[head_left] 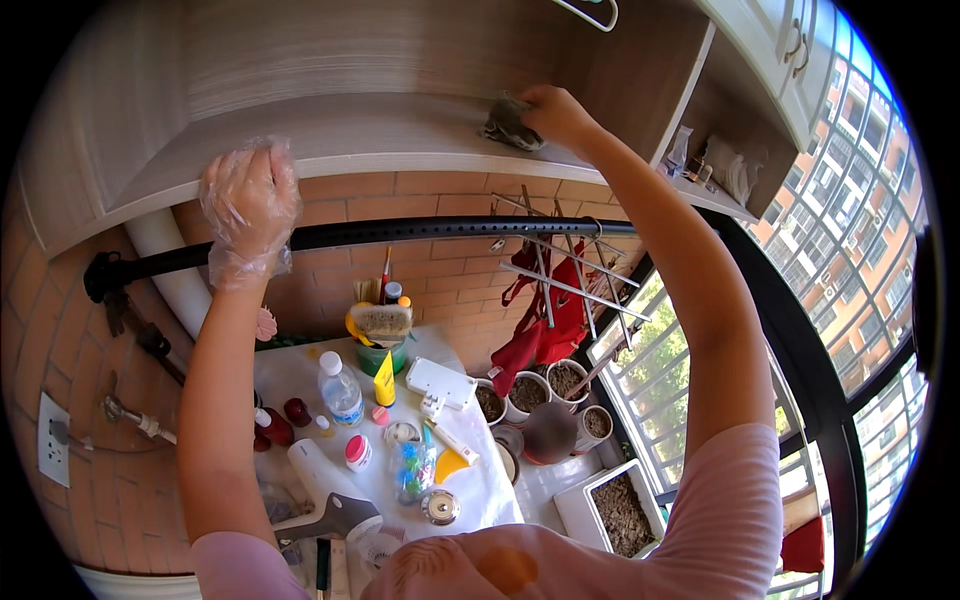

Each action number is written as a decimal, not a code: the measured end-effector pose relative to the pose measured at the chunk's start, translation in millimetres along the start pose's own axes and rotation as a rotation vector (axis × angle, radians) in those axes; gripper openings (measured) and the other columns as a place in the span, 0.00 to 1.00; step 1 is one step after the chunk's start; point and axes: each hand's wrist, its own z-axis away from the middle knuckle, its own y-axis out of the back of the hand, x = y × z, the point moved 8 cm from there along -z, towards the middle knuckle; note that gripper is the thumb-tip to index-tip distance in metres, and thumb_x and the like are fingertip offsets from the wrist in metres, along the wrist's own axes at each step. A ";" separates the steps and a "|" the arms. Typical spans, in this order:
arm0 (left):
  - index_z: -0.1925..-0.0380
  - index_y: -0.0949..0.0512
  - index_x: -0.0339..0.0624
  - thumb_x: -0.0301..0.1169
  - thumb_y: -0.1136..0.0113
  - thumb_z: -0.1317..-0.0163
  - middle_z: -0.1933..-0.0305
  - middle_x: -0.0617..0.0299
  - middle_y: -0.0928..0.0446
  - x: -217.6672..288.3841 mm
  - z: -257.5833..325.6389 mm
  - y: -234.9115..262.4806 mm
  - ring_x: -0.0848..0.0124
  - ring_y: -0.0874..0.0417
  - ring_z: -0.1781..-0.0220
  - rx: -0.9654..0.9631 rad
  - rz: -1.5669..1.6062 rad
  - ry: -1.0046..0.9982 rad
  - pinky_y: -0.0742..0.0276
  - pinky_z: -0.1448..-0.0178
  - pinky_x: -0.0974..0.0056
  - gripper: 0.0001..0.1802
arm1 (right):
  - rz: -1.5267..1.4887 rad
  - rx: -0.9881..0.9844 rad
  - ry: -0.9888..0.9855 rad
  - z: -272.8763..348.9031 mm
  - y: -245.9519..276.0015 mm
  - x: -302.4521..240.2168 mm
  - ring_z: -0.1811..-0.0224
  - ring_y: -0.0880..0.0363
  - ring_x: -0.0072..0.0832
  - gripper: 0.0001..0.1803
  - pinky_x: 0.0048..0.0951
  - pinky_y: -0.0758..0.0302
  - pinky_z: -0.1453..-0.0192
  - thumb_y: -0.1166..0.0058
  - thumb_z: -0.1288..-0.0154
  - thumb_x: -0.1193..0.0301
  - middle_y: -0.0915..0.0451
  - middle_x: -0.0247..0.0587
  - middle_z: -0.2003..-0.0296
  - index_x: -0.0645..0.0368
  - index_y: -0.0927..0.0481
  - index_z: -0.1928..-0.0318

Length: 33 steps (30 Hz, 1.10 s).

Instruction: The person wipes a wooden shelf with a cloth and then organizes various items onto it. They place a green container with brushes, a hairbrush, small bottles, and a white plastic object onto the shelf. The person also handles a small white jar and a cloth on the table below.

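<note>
My left hand (pixel 250 200) wears a clear plastic glove and is raised in front of the left part of the wooden shelf (pixel 330 130). Its fingers are curled closed; whatever they may hold is hidden. My right hand (pixel 557 116) reaches over the shelf further right, with no glove that I can make out. Its fingers close on a dark grey-green crumpled bundle (pixel 512 123), which has a plastic-like sheen and rests at the shelf's front edge. What the bundle contains I cannot tell.
A black rail (pixel 400 232) runs below the shelf, with a metal drying rack (pixel 560 265) and red cloths (pixel 562 320) hanging from it. Below stands a white-covered table (pixel 490 505) with a water bottle (pixel 342 392) and several small items. Soil-filled pots (pixel 527 393) stand by the window.
</note>
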 end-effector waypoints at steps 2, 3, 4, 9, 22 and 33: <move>0.78 0.24 0.40 0.30 0.50 0.41 0.76 0.58 0.25 0.0 0.3 0.4 0.59 0.24 0.70 0.017 0.001 -0.009 0.31 0.62 0.56 0.09 | 0.117 0.048 0.181 0.2 3.3 0.2 0.51 0.26 0.41 0.18 0.35 0.29 0.47 0.49 0.44 0.66 0.25 0.48 0.52 0.54 0.24 0.51; 0.77 0.24 0.39 0.30 0.50 0.41 0.76 0.58 0.25 1.1 0.5 -0.8 0.58 0.24 0.70 0.012 0.005 -0.010 0.31 0.61 0.56 0.09 | 0.174 0.072 0.269 4.0 3.2 -3.1 0.51 0.26 0.41 0.19 0.35 0.29 0.47 0.48 0.45 0.66 0.25 0.49 0.51 0.53 0.23 0.51; 0.77 0.24 0.39 0.30 0.50 0.41 0.76 0.58 0.24 -0.3 1.7 -0.7 0.58 0.24 0.70 0.001 -0.001 -0.013 0.31 0.61 0.56 0.09 | 0.190 0.009 0.232 9.3 -1.7 -13.5 0.51 0.25 0.41 0.19 0.34 0.29 0.48 0.47 0.45 0.65 0.24 0.49 0.52 0.56 0.23 0.52; 0.74 0.23 0.39 0.30 0.49 0.41 0.73 0.57 0.23 -0.8 2.6 -2.4 0.58 0.24 0.68 -0.018 0.004 -0.010 0.30 0.59 0.56 0.08 | 0.387 -0.039 0.289 12.2 -9.8 -27.9 0.57 0.21 0.40 0.18 0.34 0.27 0.51 0.44 0.45 0.63 0.20 0.49 0.60 0.58 0.21 0.56; 0.72 0.23 0.40 0.27 0.51 0.40 0.71 0.56 0.24 7.2 0.3 -6.2 0.58 0.25 0.67 -0.066 -0.004 -0.033 0.33 0.55 0.57 0.07 | 0.738 0.257 0.338 -86.4 30.7 67.4 0.56 0.25 0.43 0.14 0.39 0.28 0.49 0.51 0.46 0.70 0.21 0.46 0.60 0.50 0.19 0.58; 0.66 0.25 0.37 0.22 0.57 0.40 0.65 0.55 0.24 2.7 10.3 -17.7 0.58 0.26 0.64 -0.180 -0.031 0.019 0.32 0.54 0.58 0.09 | 0.842 0.052 0.513 -170.9 -36.2 115.2 0.65 0.23 0.46 0.11 0.41 0.28 0.57 0.49 0.53 0.75 0.20 0.49 0.66 0.56 0.19 0.66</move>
